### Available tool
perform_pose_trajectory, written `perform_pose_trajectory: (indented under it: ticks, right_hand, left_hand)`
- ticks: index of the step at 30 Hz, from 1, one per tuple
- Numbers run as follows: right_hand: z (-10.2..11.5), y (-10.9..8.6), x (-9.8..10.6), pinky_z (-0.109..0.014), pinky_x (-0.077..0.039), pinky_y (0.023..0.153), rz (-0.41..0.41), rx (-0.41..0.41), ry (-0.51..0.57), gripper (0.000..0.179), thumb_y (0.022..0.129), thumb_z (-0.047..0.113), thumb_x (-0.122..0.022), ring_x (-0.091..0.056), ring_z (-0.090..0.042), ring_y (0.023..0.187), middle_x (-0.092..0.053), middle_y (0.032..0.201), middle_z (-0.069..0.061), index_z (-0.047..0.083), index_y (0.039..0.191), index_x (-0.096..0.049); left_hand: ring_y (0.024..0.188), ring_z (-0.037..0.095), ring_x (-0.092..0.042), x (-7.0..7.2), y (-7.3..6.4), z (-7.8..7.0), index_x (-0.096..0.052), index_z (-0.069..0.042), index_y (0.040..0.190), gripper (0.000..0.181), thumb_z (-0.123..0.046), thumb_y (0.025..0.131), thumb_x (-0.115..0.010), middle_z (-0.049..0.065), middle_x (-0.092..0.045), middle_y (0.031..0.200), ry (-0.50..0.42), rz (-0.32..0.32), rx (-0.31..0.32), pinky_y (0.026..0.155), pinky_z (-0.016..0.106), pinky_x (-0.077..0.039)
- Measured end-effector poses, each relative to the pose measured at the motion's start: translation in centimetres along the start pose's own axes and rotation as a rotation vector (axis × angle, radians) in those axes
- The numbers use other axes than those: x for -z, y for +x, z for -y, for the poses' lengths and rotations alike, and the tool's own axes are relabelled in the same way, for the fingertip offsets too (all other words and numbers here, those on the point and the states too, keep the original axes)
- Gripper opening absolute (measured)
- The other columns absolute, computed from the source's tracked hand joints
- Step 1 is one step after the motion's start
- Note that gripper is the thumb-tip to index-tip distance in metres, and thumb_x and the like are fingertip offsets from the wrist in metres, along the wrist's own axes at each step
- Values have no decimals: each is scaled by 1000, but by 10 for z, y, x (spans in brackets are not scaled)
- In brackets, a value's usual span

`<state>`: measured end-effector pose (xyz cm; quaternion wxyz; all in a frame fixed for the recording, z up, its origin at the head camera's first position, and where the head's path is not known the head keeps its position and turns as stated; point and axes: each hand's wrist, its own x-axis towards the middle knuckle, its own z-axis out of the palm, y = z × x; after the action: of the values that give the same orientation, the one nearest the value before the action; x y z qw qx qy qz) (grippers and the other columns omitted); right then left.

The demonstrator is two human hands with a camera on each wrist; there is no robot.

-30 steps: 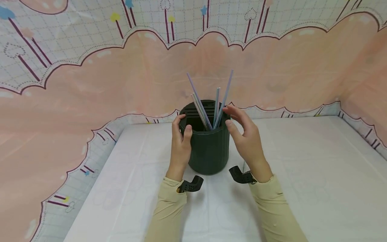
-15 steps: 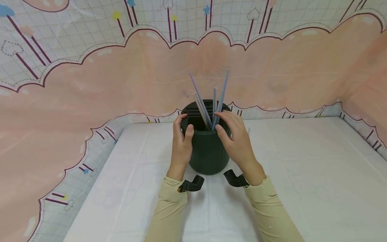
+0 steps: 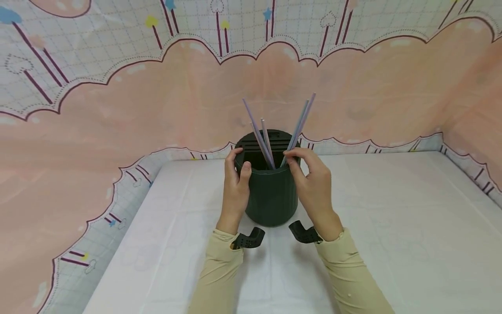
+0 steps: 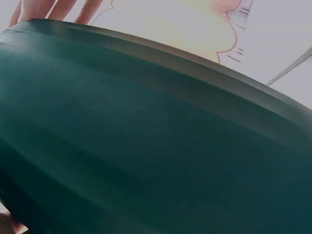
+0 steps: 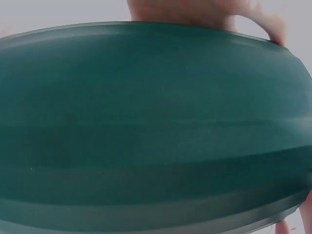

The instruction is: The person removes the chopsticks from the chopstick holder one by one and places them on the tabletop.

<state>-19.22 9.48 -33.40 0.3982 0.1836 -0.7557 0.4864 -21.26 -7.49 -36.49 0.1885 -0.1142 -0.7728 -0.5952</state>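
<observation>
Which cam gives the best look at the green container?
Head. The green container shows from slotted top to base, sticks in its opening; the left hand covers part of one side. Both wrist views show mostly outer wall, cropped by the frame; no sticks visible.

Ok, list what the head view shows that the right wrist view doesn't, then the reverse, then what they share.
Only the head view: the sticks leaning out of the pot, the right hand pinching at them by the rim, the sleeves and the black wrist clips.

Only the right wrist view: a close-up of the pot's side, filling most of the frame, its broad bands large and plain.

Both: the pot's green wall and parts of a hand. The wrist view crops hands at its edges; I can't tell which is which.
</observation>
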Motion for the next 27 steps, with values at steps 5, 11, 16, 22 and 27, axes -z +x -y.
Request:
perform_pose_trajectory:
  ticks: [5, 11, 16, 22, 27]
  right_hand:
    - [5, -2, 3, -24, -45, 85, -114, -77, 112, 7, 87, 1, -59, -60, -15, 93, -65, 95, -5, 2, 93, -63]
    - [24, 6, 16, -28, -47, 87, -294, -168, 355, 10, 88, -1, -57, -62, -20, 92, -63, 96, -15, -7, 95, -55]
    - [14, 15, 29, -35, -50, 84, -475, -221, 688, 13, 86, -3, -58, -62, -29, 88, -59, 96, -21, -4, 96, -50]
    - [-15, 25, 47, -36, -54, 71, -655, -278, 976, 22, 83, -6, -61, -62, -33, 79, -56, 94, -22, -4, 98, -45]
    - [-29, 27, 61, -34, -55, 61, -672, -322, 1004, 24, 82, -6, -63, -62, -31, 74, -57, 92, -22, -4, 100, -47]
  left_hand:
    - [132, 15, -28, -1, -3, 1, -30, -32, 135, 60, -67, 86, -36, -6, -23, 147, 9, 4, 17, 106, 50, -25]
    - [133, 15, -27, -1, -3, 1, -29, -32, 136, 57, -63, 88, -37, -7, -21, 148, 7, 7, 12, 106, 51, -24]
    - [132, 13, -27, -1, -2, 1, -29, -32, 136, 57, -62, 89, -37, -7, -21, 147, 5, 6, 7, 106, 50, -25]
    - [134, 10, -24, -1, -1, 1, -30, -32, 135, 54, -60, 89, -38, -8, -23, 146, 3, -5, 0, 106, 49, -24]
    - [133, 11, -24, 0, -1, 0, -29, -32, 136, 54, -59, 90, -38, -7, -22, 147, 2, -5, -1, 107, 49, -23]
